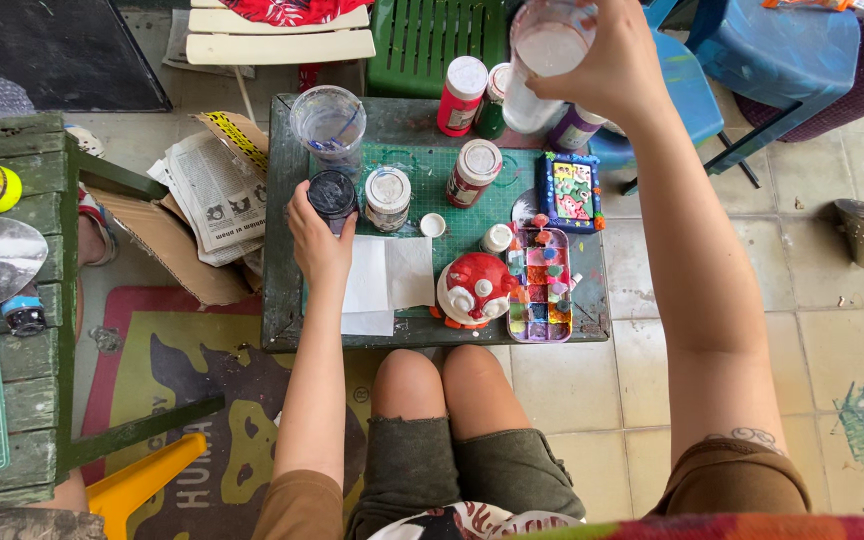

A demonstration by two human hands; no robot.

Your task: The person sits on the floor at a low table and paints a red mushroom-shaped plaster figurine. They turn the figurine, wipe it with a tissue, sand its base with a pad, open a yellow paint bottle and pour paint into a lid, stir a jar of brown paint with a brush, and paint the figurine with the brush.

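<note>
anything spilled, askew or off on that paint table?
No spill shows. Oddities: a small white cap lies loose on the green mat, off any bottle, and the paint palette is smeared with mixed colours. Torn cardboard and newspapers litter the floor left of the table.

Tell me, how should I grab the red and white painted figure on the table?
Take the red and white figure around its round body, from above. It sits near the table's front edge with the paint palette close on its right, so straight down is the open way.
</note>
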